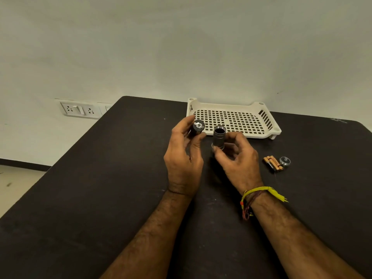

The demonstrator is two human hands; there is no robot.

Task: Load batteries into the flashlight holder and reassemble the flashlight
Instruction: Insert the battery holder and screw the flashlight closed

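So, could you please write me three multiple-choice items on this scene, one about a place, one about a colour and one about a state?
1. Where do the batteries lie?
A. in the tray
B. on the table, beside the end cap
C. in the left hand

2. What colour is the perforated tray?
A. cream
B. blue
C. black

3. What is the state of the flashlight body?
A. capped
B. lying flat in the tray
C. open at the top, held by the right hand

Answers:
1 B: they rest on the black table next to the end cap.
2 A: its plastic is cream.
3 C: its dark bore shows, the right hand pinches it, and the left hand holds the battery holder.
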